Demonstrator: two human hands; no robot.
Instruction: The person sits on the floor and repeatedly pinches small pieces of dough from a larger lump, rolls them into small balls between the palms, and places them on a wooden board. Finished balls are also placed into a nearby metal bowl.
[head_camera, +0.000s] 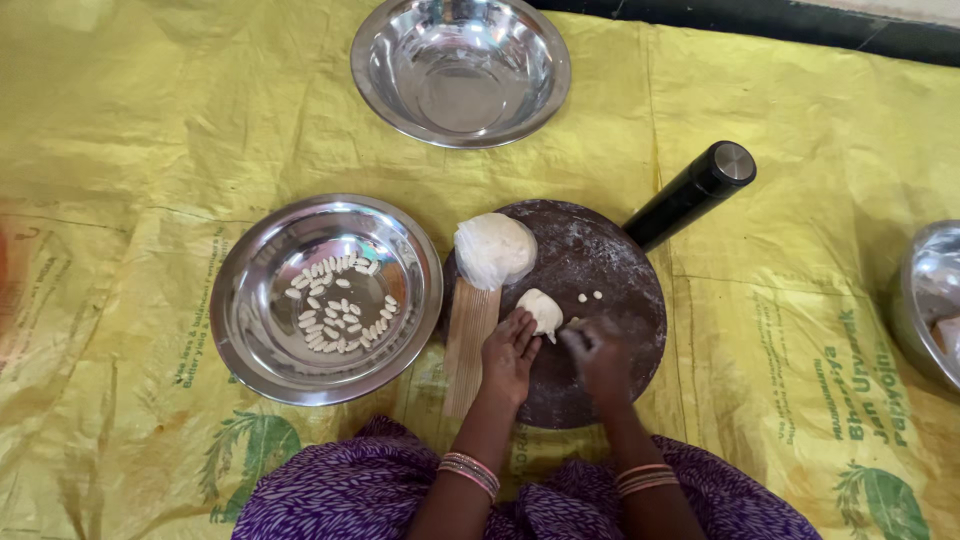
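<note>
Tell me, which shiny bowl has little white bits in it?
The steel bowl beside the left hand holds the small white dough pieces. The top bowl is empty.

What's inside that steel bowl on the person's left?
The steel bowl holds many small white dough pieces clustered on its shiny bottom. Nothing covers them, though pieces lying under others would be hidden.

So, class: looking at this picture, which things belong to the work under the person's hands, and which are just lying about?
In use:
left hand
right hand
small white dough lump
round dark board
large wrapped white dough ball
ridged wooden strip
steel bowl of small white dough pieces

Lying about:
empty steel bowl
steel vessel at right edge
yellow printed sheet
</note>
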